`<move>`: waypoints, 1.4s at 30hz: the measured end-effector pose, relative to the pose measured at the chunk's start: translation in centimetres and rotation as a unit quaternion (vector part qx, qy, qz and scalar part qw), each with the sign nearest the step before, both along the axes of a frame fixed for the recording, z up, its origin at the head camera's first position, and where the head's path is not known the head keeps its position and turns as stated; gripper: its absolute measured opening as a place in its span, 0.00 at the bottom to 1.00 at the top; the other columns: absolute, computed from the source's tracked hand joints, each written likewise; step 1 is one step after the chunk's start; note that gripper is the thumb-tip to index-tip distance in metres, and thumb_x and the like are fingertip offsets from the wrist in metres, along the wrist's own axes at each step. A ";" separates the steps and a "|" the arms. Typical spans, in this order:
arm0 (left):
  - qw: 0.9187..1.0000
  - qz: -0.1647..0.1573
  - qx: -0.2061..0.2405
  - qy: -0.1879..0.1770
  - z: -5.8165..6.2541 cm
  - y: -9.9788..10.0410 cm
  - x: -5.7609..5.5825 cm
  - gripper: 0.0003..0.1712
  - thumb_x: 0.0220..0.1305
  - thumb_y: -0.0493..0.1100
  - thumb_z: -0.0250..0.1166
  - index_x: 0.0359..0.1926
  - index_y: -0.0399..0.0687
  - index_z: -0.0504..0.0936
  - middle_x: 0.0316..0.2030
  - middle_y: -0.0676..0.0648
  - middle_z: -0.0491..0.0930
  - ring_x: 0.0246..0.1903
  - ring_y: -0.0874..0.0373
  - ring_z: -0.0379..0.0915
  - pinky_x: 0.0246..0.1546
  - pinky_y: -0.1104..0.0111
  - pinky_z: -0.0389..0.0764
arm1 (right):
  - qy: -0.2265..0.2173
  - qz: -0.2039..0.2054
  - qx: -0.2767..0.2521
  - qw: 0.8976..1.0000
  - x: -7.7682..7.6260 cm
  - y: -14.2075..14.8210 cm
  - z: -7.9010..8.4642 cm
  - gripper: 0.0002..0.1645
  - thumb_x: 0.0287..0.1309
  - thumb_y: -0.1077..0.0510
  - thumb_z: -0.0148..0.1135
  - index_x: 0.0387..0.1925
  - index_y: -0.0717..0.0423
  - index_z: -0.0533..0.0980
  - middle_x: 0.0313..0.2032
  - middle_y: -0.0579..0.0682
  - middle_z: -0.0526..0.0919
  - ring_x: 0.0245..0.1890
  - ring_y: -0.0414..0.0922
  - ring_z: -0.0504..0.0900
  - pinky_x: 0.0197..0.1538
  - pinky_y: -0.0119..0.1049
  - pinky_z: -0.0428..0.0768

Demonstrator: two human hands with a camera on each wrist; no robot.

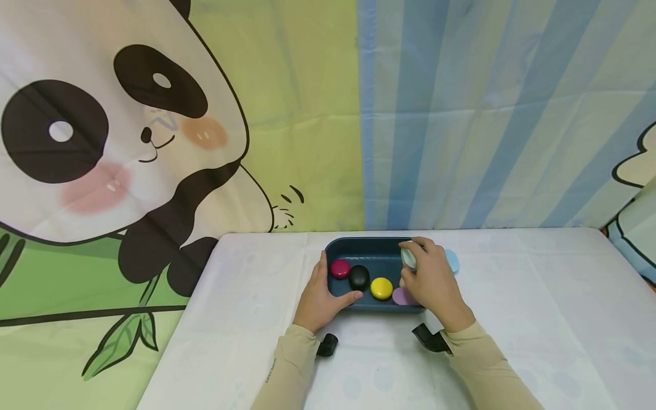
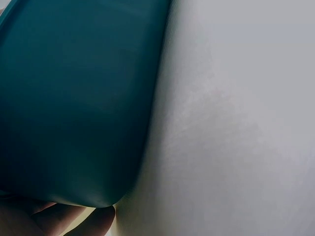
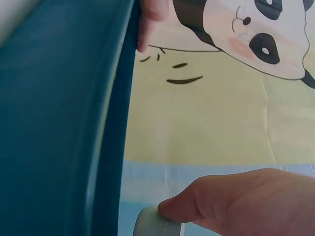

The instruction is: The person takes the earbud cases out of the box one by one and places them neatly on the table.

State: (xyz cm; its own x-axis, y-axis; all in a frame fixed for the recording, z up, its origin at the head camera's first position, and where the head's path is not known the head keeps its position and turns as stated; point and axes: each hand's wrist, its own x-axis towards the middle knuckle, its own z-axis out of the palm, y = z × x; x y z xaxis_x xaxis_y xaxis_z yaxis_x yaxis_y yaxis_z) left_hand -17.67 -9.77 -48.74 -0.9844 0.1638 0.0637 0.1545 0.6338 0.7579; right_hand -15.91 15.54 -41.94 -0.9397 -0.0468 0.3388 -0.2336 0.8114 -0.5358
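Observation:
A dark blue rectangular tray lies on the table. In it sit a red round piece, a black one, a yellow one and a purple one, partly hidden by the right hand. My left hand holds the tray's left end, fingers along the outer side and thumb over the front rim. Over the tray's right end, my right hand pinches a pale green rounded piece between thumb and fingers. The right wrist view shows the thumb pressed on this piece.
A light blue round piece is just beyond the tray's right end, partly behind the right hand. The table has a white cloth. Behind its far edge hangs a curtain with a panda and blue stripes. Black straps show at both wrists.

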 end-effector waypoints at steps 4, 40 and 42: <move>1.000 -0.002 0.000 0.000 0.0 -0.1 0.0 0.75 0.46 0.78 0.71 0.81 0.51 0.39 0.79 0.46 0.48 0.75 0.49 0.52 0.71 0.51 0.61 | -0.006 -0.010 0.000 1.000 0.3 0.9 0.3 0.26 0.57 0.68 0.59 0.59 0.62 0.78 0.62 0.69 0.71 0.55 0.70 0.70 0.43 0.58 0.80; 1.000 0.003 0.004 -0.008 0.0 0.0 0.0 0.74 0.46 0.75 0.72 0.81 0.53 0.39 0.79 0.47 0.49 0.75 0.49 0.51 0.71 0.49 0.61 | 0.022 -0.073 -0.005 0.997 -1.0 9.6 -1.3 0.26 0.50 0.71 0.59 0.54 0.70 0.77 0.56 0.76 0.73 0.49 0.75 0.72 0.45 0.68 0.73; 1.000 0.003 0.003 -0.008 0.0 0.1 0.0 0.75 0.46 0.76 0.72 0.81 0.53 0.39 0.79 0.47 0.49 0.75 0.49 0.51 0.71 0.49 0.61 | 0.012 -0.079 -0.007 0.997 -1.0 9.9 -1.5 0.26 0.50 0.71 0.59 0.55 0.70 0.77 0.56 0.76 0.73 0.49 0.75 0.72 0.46 0.68 0.73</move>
